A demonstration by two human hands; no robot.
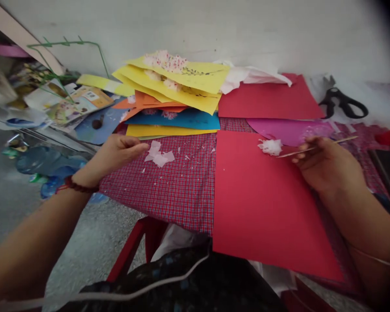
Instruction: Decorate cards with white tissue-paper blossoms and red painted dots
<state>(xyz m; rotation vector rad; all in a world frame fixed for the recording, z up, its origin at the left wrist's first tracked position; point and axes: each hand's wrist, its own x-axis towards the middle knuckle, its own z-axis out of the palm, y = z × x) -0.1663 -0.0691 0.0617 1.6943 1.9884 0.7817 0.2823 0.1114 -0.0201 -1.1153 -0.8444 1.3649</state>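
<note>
My right hand [328, 167] pinches a thin wooden stick [339, 140], held slanting over the red paper sheet [266, 203]. Near the stick's tip sits a white crumpled paper tuft [270, 147], at the top of the red sheet. I cannot tell whether stick and tuft touch. My left hand [120, 154] is closed, thumb against the curled fingers, above the table's left side. What it holds, if anything, is hidden. Just right of it lie small pale pink paper pieces [159, 154] on the checked tablecloth [169, 186].
Behind lies a stack of coloured sheets, with a yellow sheet [201, 71] decorated with pink paper blossoms on top. Red paper [269, 102], a purple sheet [269, 130] and black scissors [341, 103] lie back right. Clutter with a green wire rack [74, 42] stands left. A white cable [143, 286] crosses my lap.
</note>
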